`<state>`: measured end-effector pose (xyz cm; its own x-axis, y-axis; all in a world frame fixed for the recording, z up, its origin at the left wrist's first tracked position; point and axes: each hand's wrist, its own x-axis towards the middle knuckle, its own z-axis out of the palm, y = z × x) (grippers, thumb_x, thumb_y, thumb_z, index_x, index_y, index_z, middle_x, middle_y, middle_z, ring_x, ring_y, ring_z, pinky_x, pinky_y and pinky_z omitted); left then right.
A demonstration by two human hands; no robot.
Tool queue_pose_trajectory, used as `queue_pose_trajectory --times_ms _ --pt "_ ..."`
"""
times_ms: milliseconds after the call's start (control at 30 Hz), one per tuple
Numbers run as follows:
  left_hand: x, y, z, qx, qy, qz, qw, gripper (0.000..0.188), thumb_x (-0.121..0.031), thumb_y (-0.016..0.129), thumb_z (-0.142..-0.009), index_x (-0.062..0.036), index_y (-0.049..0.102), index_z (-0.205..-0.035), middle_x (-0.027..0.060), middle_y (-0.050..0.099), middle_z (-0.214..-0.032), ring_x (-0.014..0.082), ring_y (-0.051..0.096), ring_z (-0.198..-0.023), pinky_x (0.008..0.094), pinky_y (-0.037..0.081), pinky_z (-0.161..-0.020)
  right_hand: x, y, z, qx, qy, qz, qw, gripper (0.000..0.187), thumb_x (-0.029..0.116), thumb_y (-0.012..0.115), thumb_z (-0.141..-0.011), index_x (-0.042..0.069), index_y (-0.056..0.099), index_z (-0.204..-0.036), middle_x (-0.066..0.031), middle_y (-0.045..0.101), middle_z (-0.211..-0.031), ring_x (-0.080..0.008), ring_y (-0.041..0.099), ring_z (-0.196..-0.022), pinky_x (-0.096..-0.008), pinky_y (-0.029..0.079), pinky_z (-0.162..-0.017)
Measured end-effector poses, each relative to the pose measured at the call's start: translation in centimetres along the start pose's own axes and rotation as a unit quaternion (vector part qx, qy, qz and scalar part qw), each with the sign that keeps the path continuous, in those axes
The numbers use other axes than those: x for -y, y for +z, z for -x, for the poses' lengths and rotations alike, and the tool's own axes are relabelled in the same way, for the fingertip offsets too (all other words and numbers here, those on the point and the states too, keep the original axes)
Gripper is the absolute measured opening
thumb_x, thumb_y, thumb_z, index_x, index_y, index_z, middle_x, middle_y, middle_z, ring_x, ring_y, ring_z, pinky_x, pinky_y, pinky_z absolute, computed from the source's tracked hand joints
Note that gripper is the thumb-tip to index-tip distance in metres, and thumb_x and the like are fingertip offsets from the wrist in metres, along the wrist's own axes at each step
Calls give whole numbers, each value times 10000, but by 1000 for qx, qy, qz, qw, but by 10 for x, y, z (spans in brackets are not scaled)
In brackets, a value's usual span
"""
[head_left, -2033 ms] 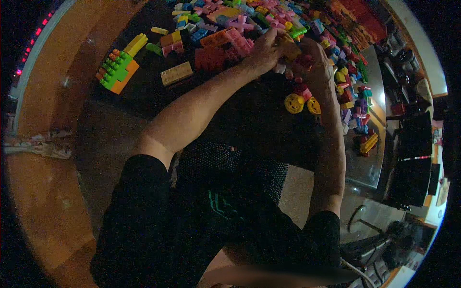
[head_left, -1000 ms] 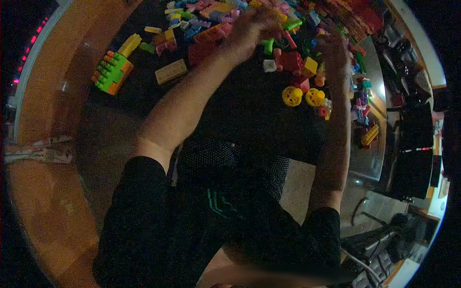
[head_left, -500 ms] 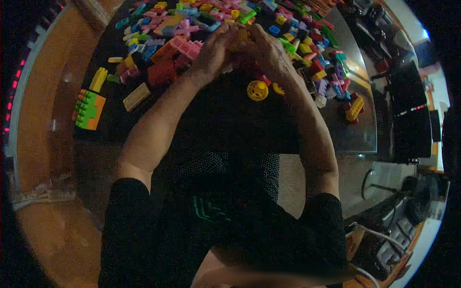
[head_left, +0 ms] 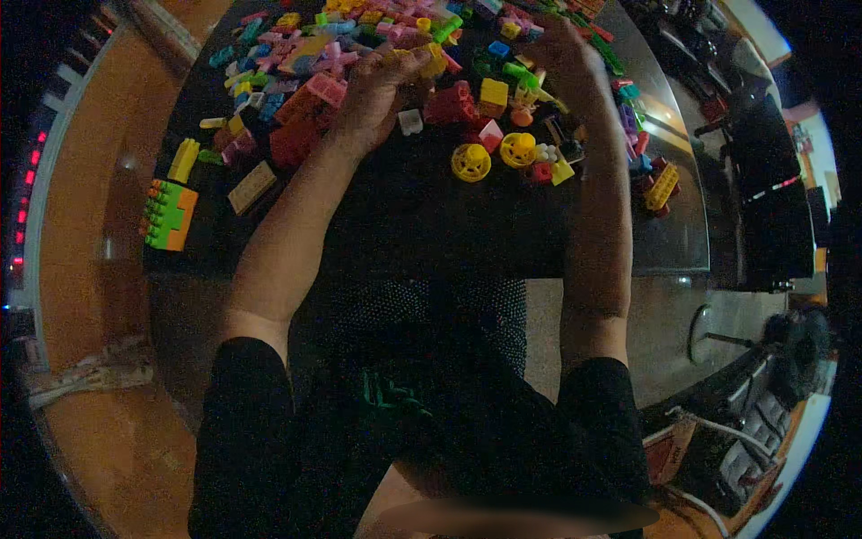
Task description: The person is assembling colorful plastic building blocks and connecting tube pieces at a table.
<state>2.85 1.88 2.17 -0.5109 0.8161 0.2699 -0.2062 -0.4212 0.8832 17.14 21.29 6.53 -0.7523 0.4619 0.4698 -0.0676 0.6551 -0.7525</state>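
My left hand is closed on a yellow toy block, raised at the near side of a heap of colourful building blocks. My right hand reaches over the right part of the heap, its fingers blurred, so its grip is unclear. Between my arms, two yellow round cage-like pieces rest on the dark table. Beyond them are a yellow cube-like block and a red block. A small white piece sits beside my left hand.
At the table's left edge stand a green and orange block assembly and a long yellow block. A tan block lies left of my left forearm. A yellow studded brick is near the right edge. Black bags or furniture stand lower right.
My hands were together over the heap and are now apart. The right moved right; the left stays near the middle with the yellow block. More pieces between them now show.
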Motion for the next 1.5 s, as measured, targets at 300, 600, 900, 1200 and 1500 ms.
queue_pose_trajectory --times_ms 300,600,900,1200,1500 --pt "6 -7 -6 4 6 98 995 306 -118 656 -782 -40 541 -1054 81 615 -925 167 627 -778 310 556 -688 -133 -43 6 13 20 505 863 310 357 608 -764 181 610 -1019 -63 605 -1040 -284 569 -960 -418 449 -782" --pt "18 -5 -6 5 -3 1 1000 366 -130 648 -785 -30 493 -1101 86 582 -950 156 610 -790 254 535 -595 -158 -14 -8 -81 -166 457 870 413 128 580 -755 200 537 -1159 -84 475 -1219 -278 487 -1075 -421 429 -853" --pt "10 2 -6 -25 -5 -72 997 358 -166 658 -778 -59 510 -1086 62 599 -885 136 618 -713 246 501 -546 -123 -77 -6 -59 -70 -70 993 366 142 648 -714 123 594 -1075 -85 612 -991 -240 596 -879 -376 487 -716" --pt "5 -6 -7 -46 180 -510 840 402 -253 698 -739 -61 540 -1055 81 615 -963 193 592 -920 314 462 -788 -41 -136 68 -10 184 311 932 264 188 595 -811 58 600 -1041 -100 634 -943 -178 604 -828 -298 474 -713" --pt "15 -5 -11 -17 221 -575 788 429 -277 690 -745 -65 533 -1084 106 605 -1001 232 596 -929 345 463 -810 -131 -125 120 -5 85 358 930 362 382 615 -788 93 636 -1005 -156 532 -1100 -287 543 -1005 -391 440 -806"
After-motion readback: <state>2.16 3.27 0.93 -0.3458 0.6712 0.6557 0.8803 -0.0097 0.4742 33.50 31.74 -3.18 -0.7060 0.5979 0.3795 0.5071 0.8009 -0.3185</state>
